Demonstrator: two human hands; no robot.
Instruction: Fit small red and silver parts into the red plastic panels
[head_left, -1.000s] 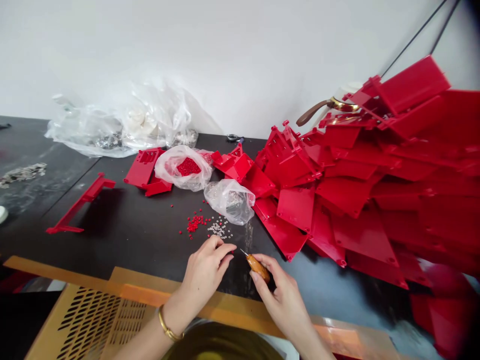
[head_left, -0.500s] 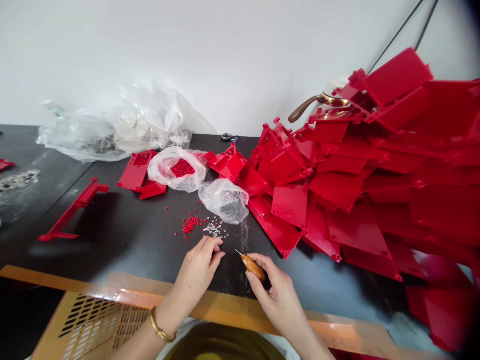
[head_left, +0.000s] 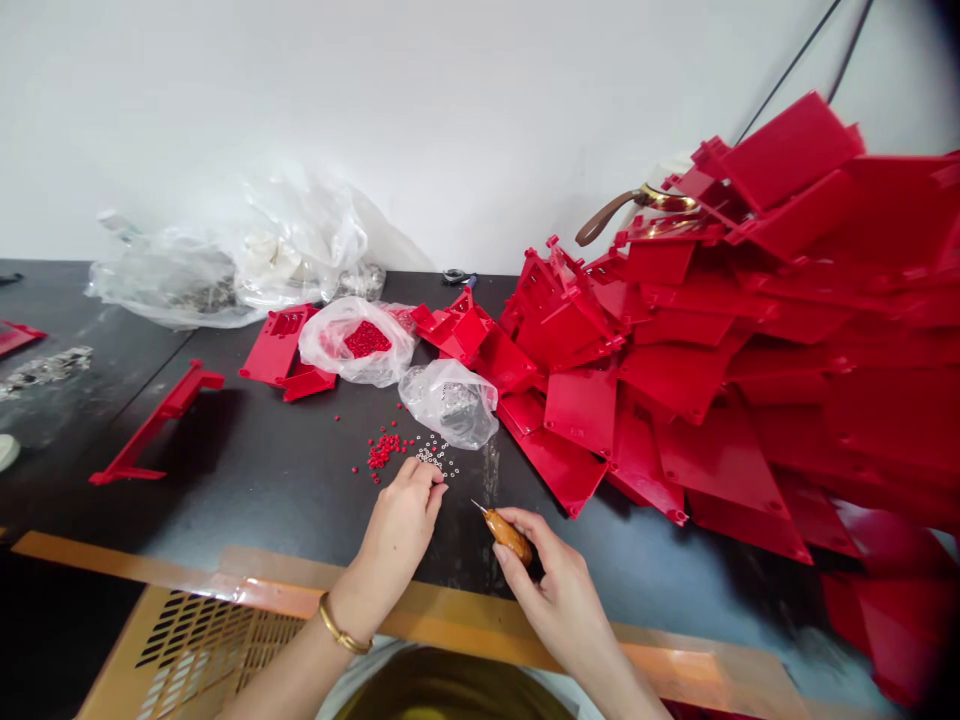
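My right hand (head_left: 559,580) is wrapped around the brown wooden handle of an awl (head_left: 507,535), whose thin metal tip points up and left, above the black table (head_left: 285,520). My left hand (head_left: 401,515) is at the near edge of a scatter of small silvery rings (head_left: 432,452). Its fingers are curled and pressed together; whatever lies between them is hidden. Just left of the rings lies a loose heap of tiny red beads or bushings (head_left: 384,450). The awl tip and my left fingertips are apart.
A large pile of red plastic panels (head_left: 720,450) fills the right side. Behind the small parts stand a bag of red pieces (head_left: 319,345) and a clear bag of metal pieces (head_left: 450,400). A red bracket (head_left: 161,420) lies left; bigger plastic bags (head_left: 292,240) sit by the wall.
My left hand has moved slightly forward, its fingers now over the near edge of the rings and drawn closer together. The right hand with the awl has hardly moved.
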